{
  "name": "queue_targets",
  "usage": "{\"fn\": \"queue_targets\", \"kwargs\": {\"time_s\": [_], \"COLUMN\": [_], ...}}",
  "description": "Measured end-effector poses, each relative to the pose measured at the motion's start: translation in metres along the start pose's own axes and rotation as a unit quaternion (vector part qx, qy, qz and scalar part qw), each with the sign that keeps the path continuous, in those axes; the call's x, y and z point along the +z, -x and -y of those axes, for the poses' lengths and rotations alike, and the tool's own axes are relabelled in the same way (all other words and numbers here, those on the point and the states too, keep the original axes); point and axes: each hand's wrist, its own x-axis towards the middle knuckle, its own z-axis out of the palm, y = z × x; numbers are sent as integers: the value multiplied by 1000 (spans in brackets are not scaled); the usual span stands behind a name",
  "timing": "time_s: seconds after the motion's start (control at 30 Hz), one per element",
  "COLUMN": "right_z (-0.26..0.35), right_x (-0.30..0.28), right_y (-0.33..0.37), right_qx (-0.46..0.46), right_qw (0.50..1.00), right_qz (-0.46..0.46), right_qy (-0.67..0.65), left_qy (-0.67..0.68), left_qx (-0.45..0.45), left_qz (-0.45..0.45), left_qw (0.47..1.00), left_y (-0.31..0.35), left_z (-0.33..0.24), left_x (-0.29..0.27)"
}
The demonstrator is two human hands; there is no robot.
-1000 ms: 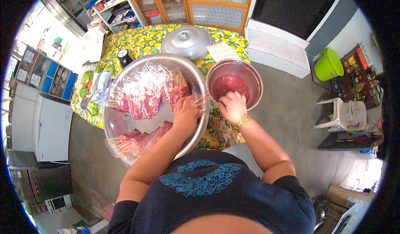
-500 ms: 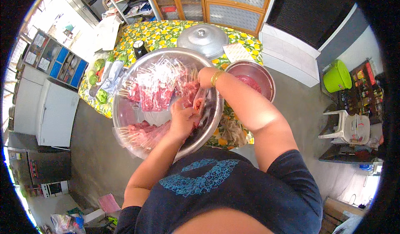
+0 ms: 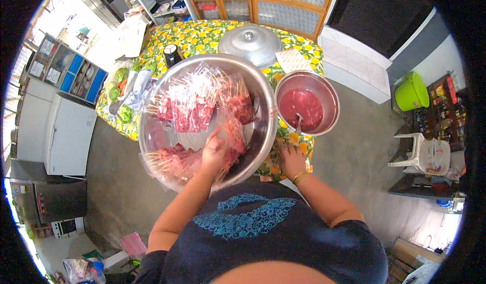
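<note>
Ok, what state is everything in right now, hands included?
Big bowl: holds bagged meat skewers.
Skewer bags: clear plastic, lying in the bowl.
Small bowl: holds red meat mix, with a spoon.
Lid: lying on the table, off any pot.
Left hand: in the big bowl, on a bag.
Right hand: on the table edge, empty.

Left hand (image 3: 215, 150) reaches forward with the arm stretched, fingers curled in a loose grip; right hand (image 3: 292, 161) rests flat, elbow bent.

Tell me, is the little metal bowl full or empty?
Partly full. The small metal bowl holds red meat across its bottom, well below the rim, with a spoon in it.
</note>
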Motion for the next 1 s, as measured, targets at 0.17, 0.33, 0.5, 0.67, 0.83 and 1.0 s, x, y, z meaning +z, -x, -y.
{"fn": "queue_targets", "kwargs": {"time_s": [0.17,0.33,0.5,0.67,0.83,1.0], "right_z": [-11,18,63,85,49,26], "right_x": [17,-46,-34,-21,-67,-34], "right_y": [-2,-35,-129,-166,-209,-268], "right_qx": [93,5,77,136,68,-57], "right_qw": [988,941,894,781,854,983], "right_qz": [116,-69,15,197,134,141], "right_qy": [-38,-332,-441,-577,-498,105], "left_qy": [85,134,273,252,129,219], "left_qx": [-64,-200,-248,-154,-33,-198], "left_qz": [67,112,140,204,187,184], "left_qw": [992,964,919,933,973,938], "left_y": [0,-17,-20,-18,-23,-20], "left_z": [14,4,-38,-54,-41,-53], "left_x": [2,-3,-6,8,20,29]}}
